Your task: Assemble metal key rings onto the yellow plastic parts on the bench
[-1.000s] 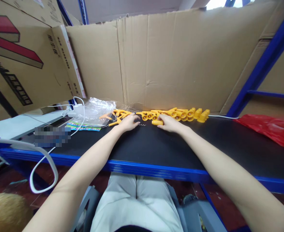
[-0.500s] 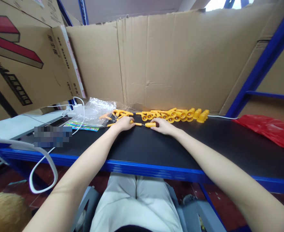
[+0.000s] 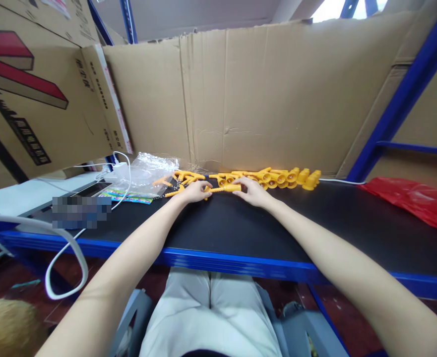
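My left hand [image 3: 195, 192] is closed on a yellow branch-shaped plastic piece [image 3: 216, 190], whose thin ridged stem points right. My right hand [image 3: 254, 192] pinches a short yellow plastic tube [image 3: 231, 188] at its right end. Stem and tube lie in one line and appear to meet, low over the black tabletop [image 3: 233, 228]. Beyond my left hand lie more yellow branch-shaped pieces [image 3: 188, 176], with small chains among them. Behind my right hand is a row of yellow cup-shaped pieces [image 3: 290, 178], some with branched stems, others stacked.
A clear plastic bag [image 3: 151, 167] lies at the back left over a colourful packet [image 3: 136, 197], near a white cable [image 3: 128, 173]. At right is a red plastic bag [image 3: 413, 198]. A cardboard wall [image 3: 278, 94] stands behind; the blue table edge [image 3: 233, 262] runs in front.
The gap between the stem and the tube has closed. My left hand has turned its branch-shaped piece, and an arm of it now shows below the fingers. My right hand still pinches the tube.
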A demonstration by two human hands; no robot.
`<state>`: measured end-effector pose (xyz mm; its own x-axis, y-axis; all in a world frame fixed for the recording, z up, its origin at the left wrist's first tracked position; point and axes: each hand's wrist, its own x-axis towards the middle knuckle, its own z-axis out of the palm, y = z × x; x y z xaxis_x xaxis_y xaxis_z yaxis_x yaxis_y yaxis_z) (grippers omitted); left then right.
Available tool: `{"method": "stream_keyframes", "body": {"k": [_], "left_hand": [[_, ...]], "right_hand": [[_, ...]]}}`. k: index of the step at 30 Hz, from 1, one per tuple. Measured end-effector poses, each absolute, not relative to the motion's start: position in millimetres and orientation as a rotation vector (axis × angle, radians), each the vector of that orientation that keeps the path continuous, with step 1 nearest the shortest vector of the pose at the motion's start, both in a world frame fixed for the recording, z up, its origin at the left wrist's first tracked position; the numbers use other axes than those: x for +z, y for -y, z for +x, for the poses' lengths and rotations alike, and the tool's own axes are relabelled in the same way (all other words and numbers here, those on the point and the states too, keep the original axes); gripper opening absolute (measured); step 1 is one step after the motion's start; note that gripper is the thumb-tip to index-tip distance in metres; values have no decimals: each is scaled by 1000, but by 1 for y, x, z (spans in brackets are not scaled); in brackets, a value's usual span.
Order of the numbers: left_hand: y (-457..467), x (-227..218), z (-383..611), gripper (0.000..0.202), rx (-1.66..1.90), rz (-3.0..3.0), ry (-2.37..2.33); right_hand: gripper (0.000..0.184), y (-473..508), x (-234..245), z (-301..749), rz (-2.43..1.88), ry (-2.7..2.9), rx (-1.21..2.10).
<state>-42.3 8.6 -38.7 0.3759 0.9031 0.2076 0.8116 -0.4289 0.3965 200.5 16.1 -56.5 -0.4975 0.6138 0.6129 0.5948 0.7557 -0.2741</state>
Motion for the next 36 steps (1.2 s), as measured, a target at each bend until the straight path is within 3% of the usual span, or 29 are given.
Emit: {"method": "stream_keyframes", "body": {"k": [8, 19, 26, 31, 36], "left_hand": [[-4, -37, -40, 30, 773, 2551, -1469], [-2, -38, -38, 31, 758, 2687, -1610], [-2, -38, -37, 30, 773, 2636, -1594], [-5, -40, -40, 30, 820, 2626, -1573], [-5, -40, -41, 29, 846, 2649, -1564]], "right_hand": [[20, -10, -52, 201, -859, 2261, -29], [23, 7, -34, 198, -933, 2488, -406], [28, -1, -38, 202, -847, 2423, -223], [48, -8, -40, 210, -857, 2325, 95], [30, -12, -41, 213, -930, 2068, 635]]}}
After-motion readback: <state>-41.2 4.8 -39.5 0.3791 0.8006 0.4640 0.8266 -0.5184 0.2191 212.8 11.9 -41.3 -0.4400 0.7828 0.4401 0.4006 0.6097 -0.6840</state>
